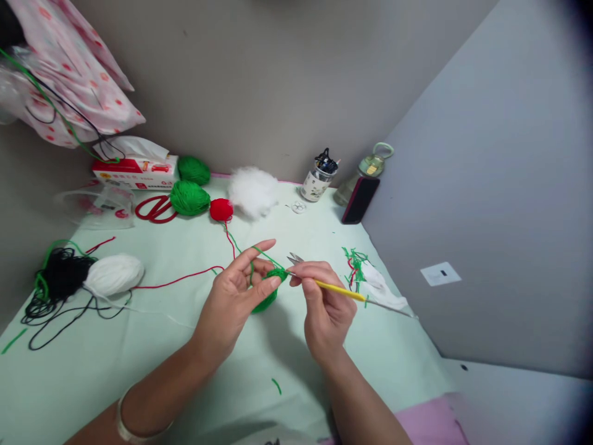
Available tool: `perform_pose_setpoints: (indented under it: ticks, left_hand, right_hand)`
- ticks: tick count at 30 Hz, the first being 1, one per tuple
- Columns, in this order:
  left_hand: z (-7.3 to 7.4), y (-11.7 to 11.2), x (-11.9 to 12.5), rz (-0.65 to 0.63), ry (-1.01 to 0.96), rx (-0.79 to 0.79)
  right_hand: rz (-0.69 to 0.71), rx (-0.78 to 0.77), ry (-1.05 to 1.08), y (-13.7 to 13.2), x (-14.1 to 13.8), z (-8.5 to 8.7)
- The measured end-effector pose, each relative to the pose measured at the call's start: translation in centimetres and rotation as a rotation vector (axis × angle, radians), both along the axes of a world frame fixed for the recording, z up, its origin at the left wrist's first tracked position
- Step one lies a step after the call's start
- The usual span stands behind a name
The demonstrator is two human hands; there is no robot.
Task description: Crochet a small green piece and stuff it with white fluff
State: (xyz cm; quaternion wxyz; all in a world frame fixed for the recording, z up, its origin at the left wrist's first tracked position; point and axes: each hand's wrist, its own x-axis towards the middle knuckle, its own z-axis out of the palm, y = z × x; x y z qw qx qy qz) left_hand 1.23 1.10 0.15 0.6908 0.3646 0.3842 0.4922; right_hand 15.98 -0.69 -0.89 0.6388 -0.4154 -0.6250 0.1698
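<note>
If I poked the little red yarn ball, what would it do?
The red yarn ball would probably roll, since it looks round. The bigger green ball beside it might block it on the left. It's likely soft and squashy, because it seems to be wound yarn.

Hook [341, 290], centre: smooth plastic-looking handle, metal shaft. Green piece [266, 302], centre: matt, textured yarn. Fluff [254, 191], upper centre: matt, wispy fibre. Phone [360, 201], right of centre: smooth front. Box [139, 175], left: printed card.
</note>
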Motion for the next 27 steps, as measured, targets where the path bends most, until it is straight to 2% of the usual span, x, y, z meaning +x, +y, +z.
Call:
perform_pose_setpoints:
  ticks: [4, 6, 8, 10, 13, 15, 17, 23, 27]
  left_hand:
    - [-0.1, -0.2, 0.5, 0.029, -0.108, -0.076]
    - [0.1, -0.1, 0.6, -0.023, -0.202, -0.164]
    - [0.3, 0.0, 0.4, -0.101, -0.287, -0.259]
    - [0.6, 0.3, 0.0, -0.132, -0.337, -0.302]
    - [1.1, 0.5, -0.4, -0.085, -0.323, -0.257]
    - [1.3, 0.5, -0.5, -0.077, -0.282, -0.208]
    - [1.3, 0.4, -0.3, -0.085, -0.245, -0.173]
    - [0.8, 0.0, -0.1, -0.086, -0.098, -0.117]
    - [0.5, -0.1, 0.0, -0.067, -0.055, -0.078]
  right_hand:
    - [-0.091, 0.160, -0.386, -0.4, 0.1, -0.9]
    - [-0.135, 0.216, -0.501, -0.5, 0.2, -1.0]
    - [-0.113, 0.169, -0.409, -0.4, 0.4, -0.8]
    - [-0.047, 0.057, -0.172, -0.3, 0.6, -0.1]
    - [0.089, -0.091, 0.193, 0.0, 0.6, 0.8]
    - [0.185, -0.181, 0.319, 0.3, 0.5, 0.9]
    - [0.219, -0.245, 0.338, 0.4, 0.4, 0.7]
    - [0.193, -0.359, 0.364, 0.7, 0.4, 0.1]
    - [0.124, -0.269, 0.223, 0.3, 0.1, 0.2]
